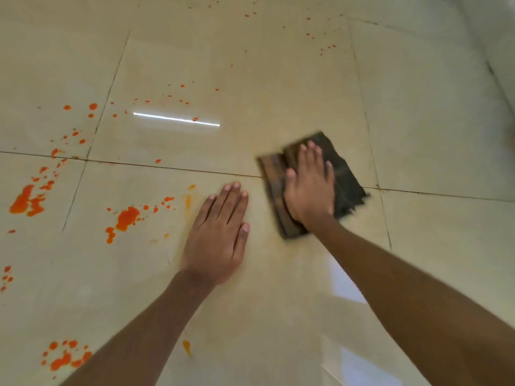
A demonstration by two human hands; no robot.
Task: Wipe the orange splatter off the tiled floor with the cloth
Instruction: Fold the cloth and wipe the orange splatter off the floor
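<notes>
cloth [345,174]: motion-blurred; middle hidden under right hand [309,188]
cloth texture: too smeared to tell
orange splatter [26,200]: far left of cloth, some blots cut by frame edge
forearms: cut off at bottom edge

The cloth [345,174] is dark brown to black, folded into a flat pad with a ragged right edge, and lies flat on the floor [278,87] right of centre, across a grout line. The orange splatter [126,218] spreads over the glossy beige tiles to the left: large blotches near and far left, small dots trailing off toward the far side, and faint yellowish smears near the middle.
</notes>
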